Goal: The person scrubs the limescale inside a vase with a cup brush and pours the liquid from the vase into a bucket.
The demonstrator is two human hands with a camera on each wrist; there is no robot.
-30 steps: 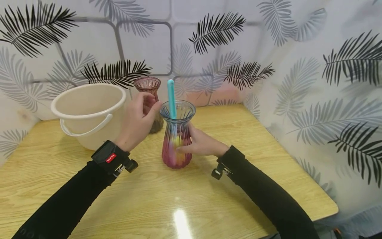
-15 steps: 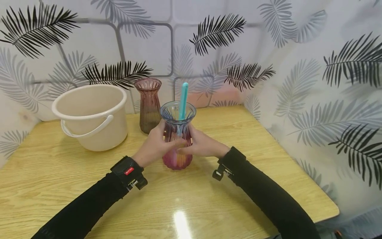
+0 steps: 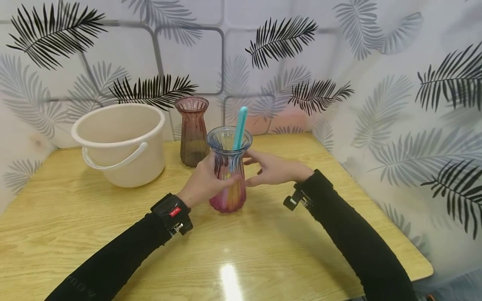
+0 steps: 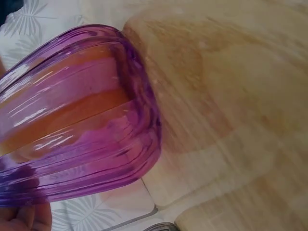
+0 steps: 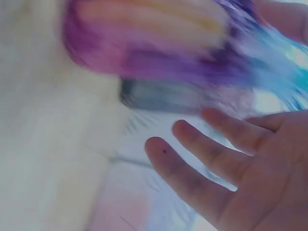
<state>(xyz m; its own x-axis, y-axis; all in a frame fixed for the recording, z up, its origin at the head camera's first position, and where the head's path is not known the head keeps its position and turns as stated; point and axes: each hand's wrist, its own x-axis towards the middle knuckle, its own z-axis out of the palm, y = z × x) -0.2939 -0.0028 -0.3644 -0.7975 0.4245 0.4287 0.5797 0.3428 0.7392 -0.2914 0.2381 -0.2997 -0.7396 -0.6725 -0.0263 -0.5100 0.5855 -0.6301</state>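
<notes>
A ribbed glass vase (image 3: pixel 229 167), blue at the rim and pink-purple at the base, stands upright on the table. From its mouth leans a turquoise stick-like handle (image 3: pixel 239 127); something yellow-orange shows through the lower glass, its kind unclear. My left hand (image 3: pixel 206 180) grips the vase's left side, thumb across the front, other fingers hidden behind. In the left wrist view the purple base (image 4: pixel 96 115) fills much of the frame. Just right of the vase, my right hand (image 3: pixel 276 168) is spread apart from it; its extended fingers (image 5: pixel 187 178) hold nothing in the right wrist view.
A cream bucket (image 3: pixel 132 163) with a white handle stands at the left back of the wooden table (image 3: pixel 293 242). Between it and the held vase, farther back, is a second vase (image 3: pixel 193 133), pinkish-brown. Leaf-patterned covering (image 3: pixel 263 42) rises behind and at the right.
My left hand has come from near the back vase to grip the front vase. My right hand has let go and drawn off rightward. The turquoise handle now leans right.
</notes>
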